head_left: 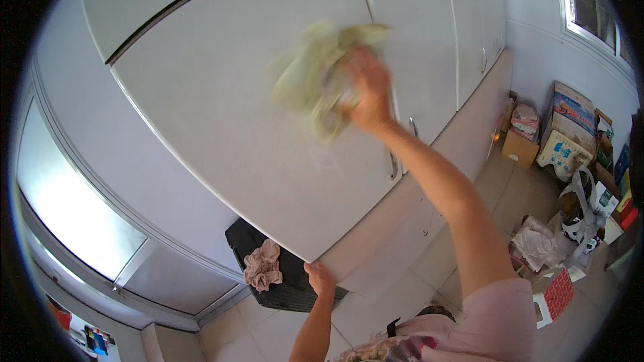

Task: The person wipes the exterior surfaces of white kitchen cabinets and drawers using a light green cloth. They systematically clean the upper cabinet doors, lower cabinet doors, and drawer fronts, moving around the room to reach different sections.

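My right hand (367, 90) is raised high and grips a crumpled pale yellow-green cloth (315, 74), pressed against a white cabinet door (221, 107); the cloth is motion-blurred. My left hand (319, 276) is lower down, its fingers resting on the bottom edge of that same door. Just beside the left hand stands a black box-like object (288, 281) with a crumpled pink cloth (262, 265) lying on top.
More white cabinet doors with metal handles (394, 164) run to the right. Cardboard boxes (567, 134), plastic bags (537, 241) and clutter sit on the tiled floor (516, 191) at right. A bright window (74, 214) is at left, another window (590, 0) top right.
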Motion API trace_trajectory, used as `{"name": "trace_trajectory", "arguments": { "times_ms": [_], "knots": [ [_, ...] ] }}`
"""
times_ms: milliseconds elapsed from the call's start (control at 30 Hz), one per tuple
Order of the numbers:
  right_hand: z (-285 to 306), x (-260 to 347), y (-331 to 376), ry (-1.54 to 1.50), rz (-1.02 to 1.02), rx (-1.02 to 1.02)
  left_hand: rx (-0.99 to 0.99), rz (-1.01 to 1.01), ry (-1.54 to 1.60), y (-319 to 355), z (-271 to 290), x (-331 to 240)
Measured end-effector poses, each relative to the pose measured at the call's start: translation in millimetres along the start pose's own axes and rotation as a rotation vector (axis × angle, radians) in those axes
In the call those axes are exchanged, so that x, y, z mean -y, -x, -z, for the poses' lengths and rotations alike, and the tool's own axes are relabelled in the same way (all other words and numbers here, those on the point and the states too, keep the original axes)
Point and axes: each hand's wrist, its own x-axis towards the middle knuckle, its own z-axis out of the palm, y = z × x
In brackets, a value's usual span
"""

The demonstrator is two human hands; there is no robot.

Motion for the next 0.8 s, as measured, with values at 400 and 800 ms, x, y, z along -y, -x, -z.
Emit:
{"name": "trace_trajectory", "arguments": {
  "times_ms": [400,800],
  "knots": [
    [2.5,112.9,141.3,-0.154,0.018,0.303,0.011,-0.008,-0.1,-5.7,-3.0,2.0],
    [8.1,147.6,192.6,-0.117,-0.544,0.228,0.028,-0.012,-0.105,-6.6,-4.1,3.8]
  ]
}}
